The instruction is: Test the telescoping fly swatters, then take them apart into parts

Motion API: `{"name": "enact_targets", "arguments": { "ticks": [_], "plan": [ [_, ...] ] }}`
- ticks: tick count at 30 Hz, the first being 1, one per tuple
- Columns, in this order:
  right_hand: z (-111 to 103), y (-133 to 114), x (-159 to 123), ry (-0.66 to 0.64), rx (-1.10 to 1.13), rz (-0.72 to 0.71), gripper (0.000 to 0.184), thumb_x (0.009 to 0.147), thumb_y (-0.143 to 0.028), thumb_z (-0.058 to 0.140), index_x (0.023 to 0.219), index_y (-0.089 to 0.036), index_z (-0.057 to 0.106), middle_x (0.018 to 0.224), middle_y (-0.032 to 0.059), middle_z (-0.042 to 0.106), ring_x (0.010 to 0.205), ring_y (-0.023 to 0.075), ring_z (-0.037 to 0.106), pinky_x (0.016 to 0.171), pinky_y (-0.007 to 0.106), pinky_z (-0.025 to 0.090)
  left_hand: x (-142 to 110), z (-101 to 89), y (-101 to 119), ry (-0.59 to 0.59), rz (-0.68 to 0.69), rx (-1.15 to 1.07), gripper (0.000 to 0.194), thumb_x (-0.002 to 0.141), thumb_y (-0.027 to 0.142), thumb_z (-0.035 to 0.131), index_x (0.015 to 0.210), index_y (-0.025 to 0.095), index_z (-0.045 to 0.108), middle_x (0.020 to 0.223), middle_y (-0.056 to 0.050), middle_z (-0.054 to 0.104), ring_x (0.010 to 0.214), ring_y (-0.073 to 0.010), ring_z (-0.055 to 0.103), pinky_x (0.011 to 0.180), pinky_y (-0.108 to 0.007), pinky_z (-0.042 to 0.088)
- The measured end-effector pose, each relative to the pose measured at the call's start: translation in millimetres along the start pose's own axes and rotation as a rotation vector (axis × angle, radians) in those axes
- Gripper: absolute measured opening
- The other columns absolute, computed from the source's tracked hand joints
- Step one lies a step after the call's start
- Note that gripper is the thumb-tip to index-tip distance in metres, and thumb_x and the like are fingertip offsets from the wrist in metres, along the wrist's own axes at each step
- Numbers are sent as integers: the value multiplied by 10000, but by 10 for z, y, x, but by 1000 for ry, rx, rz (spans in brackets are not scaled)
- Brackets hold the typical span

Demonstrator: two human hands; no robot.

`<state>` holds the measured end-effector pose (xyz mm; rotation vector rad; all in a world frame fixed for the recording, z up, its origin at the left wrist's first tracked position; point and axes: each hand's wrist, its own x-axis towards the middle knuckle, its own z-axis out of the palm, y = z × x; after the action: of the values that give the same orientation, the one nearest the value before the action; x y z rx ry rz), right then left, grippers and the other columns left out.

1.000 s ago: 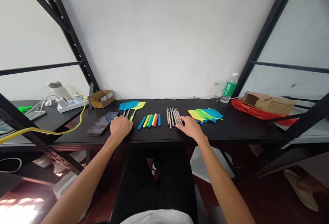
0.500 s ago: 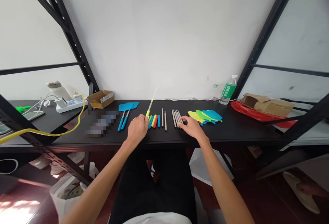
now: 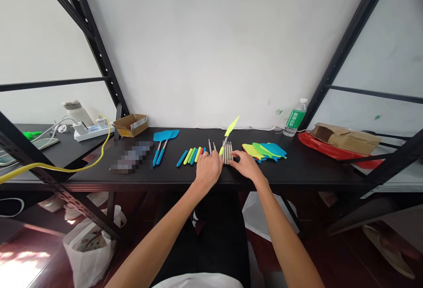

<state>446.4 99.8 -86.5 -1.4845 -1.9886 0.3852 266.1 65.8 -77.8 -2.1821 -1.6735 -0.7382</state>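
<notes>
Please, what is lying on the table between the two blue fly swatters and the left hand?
In the head view, a row of short coloured handles lies between the blue fly swatters and the left hand.

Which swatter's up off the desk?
The yellow-green swatter, tilted up from the left hand. The two blue swatters lie flat, so it's the only one raised.
</notes>
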Motion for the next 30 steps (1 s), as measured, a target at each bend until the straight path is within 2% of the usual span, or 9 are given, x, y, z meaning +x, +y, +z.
{"name": "enact_targets", "arguments": {
  "ticks": [5,10,15,17,20,22,24,30],
  "plan": [
    [26,10,9,-14,-12,-14,341,840,-308,688,1172,-232,686,1149,78,694,1057,264,648,897,352,472,-6,35,90,-12,-15,-107,232,1019,242,365,874,181,535,888,-109,652,869,-277,623,739,-370,434],
    [-12,-13,-7,-29,14,-26,319,842,-286,679,1159,-256,696,1136,61,696,919,228,663,802,324,488,-40,75,102,-47,-29,-162,227,1035,275,354,900,188,515,889,-82,629,774,-235,617,623,-321,409],
    [-67,-3,-28,-83,62,-53,341,843,-290,681,1183,-258,690,1158,55,672,863,203,650,790,319,495,-108,101,77,-36,-35,-230,224,1039,283,344,897,202,497,922,-75,607,796,-224,599,648,-317,417],
    [-63,-18,-37,-102,73,-86,411,840,-355,704,1241,-272,669,1237,66,642,917,218,645,823,337,499,-120,106,64,-26,-40,-263,220,1037,272,339,894,205,491,915,-76,606,812,-229,596,672,-326,426],
    [2,-89,-49,-99,39,-182,546,814,-416,753,1332,-302,622,1375,81,565,1139,284,577,934,390,467,-125,112,45,-20,-60,-333,212,1031,262,340,882,210,483,883,-73,609,837,-240,599,670,-328,424],
    [73,-152,-54,-91,6,-241,504,828,-370,754,1315,-312,640,1374,74,569,1203,299,535,981,412,436,-127,117,27,-22,-79,-390,220,1032,278,336,877,213,478,831,-60,600,813,-238,604,641,-319,413],
    [143,-201,-51,-67,-15,-275,405,861,-311,729,1263,-303,678,1319,72,607,1161,286,555,983,414,427,-131,122,5,-16,-99,-432,244,1038,298,316,868,216,471,798,-49,590,768,-224,607,616,-309,406],
    [195,-196,-23,11,-8,-282,273,872,-290,734,1143,-259,741,1207,81,662,1069,262,606,964,402,446,-132,130,-33,25,-137,-454,262,1041,297,301,870,210,481,901,-69,610,757,-201,604,644,-313,434]
  ]
}}
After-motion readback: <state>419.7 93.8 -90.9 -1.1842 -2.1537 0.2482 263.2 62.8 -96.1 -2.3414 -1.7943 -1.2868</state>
